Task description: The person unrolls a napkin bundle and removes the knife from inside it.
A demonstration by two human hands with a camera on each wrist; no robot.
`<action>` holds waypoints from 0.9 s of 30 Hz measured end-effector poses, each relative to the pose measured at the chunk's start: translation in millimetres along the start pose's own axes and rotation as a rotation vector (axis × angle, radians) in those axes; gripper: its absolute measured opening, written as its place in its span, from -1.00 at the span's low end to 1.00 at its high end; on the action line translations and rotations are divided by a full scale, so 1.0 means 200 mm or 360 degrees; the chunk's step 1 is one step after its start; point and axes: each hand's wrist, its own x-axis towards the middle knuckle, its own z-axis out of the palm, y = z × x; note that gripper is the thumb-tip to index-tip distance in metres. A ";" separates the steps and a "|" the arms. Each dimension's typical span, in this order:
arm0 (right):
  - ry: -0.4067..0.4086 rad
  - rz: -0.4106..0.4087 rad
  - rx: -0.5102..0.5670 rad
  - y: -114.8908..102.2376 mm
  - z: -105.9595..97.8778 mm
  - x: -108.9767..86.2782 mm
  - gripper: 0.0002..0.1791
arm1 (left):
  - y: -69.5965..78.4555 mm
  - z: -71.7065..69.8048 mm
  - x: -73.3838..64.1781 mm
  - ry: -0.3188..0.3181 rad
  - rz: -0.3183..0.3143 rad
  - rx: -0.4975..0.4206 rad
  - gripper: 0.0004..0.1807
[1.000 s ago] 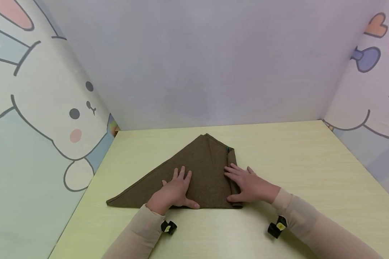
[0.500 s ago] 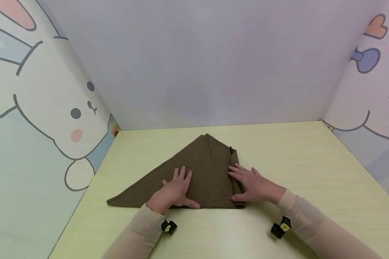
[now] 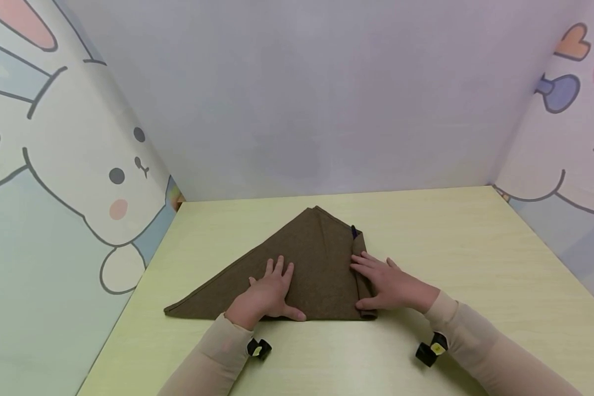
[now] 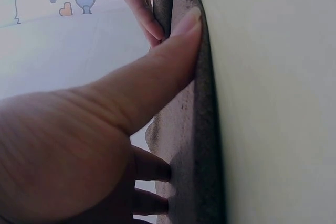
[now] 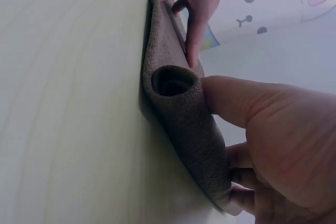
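Observation:
A brown cloth (image 3: 322, 275) lies folded into a roughly triangular shape, its long point toward the left. Its right edge is turned into a roll (image 3: 356, 243), and the right wrist view shows the hollow end of that roll (image 5: 178, 114). My left hand (image 3: 262, 294) rests on the cloth with fingers spread, the thumb along the near edge. On the roll lies my right hand (image 3: 391, 285), thumb near its close end and fingertips farther up, reaching over its top. A small dark bit (image 3: 354, 231) shows at the far end of the roll.
The pale wood-grain table (image 3: 465, 242) carries the cloth and meets a plain light wall (image 3: 297, 110) at the back. Cartoon-printed side walls stand left (image 3: 79, 165) and right (image 3: 564, 159). A small black device (image 3: 432, 349) sits on each wrist.
My right hand has shifted slightly to the right, and the rolled edge of the cloth has moved right along with it. The left hand has stayed in place on the cloth.

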 end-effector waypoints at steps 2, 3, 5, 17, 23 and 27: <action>0.0004 -0.0002 0.0001 0.00 0.00 0.00 -0.05 | 0.00 0.00 0.00 0.0005 0.0003 0.0000 0.35; 0.0006 -0.0001 0.0002 0.00 0.00 -0.01 -0.05 | 0.00 0.00 0.00 0.0006 0.0005 0.0002 0.35; 0.0009 -0.0001 0.0003 0.01 0.00 -0.01 -0.04 | 0.00 0.00 0.00 0.0009 0.0007 0.0004 0.35; 0.0016 0.0011 0.0037 0.01 -0.02 -0.03 -0.05 | 0.01 0.00 0.00 -0.0001 -0.0005 0.0024 0.35; 0.0007 0.0038 0.0044 0.02 -0.02 -0.05 -0.05 | 0.01 0.00 -0.01 -0.0004 -0.0005 0.0010 0.34; 0.0013 0.0052 0.0054 0.03 -0.02 -0.06 -0.04 | 0.01 -0.01 -0.01 0.0006 0.0000 0.0011 0.34</action>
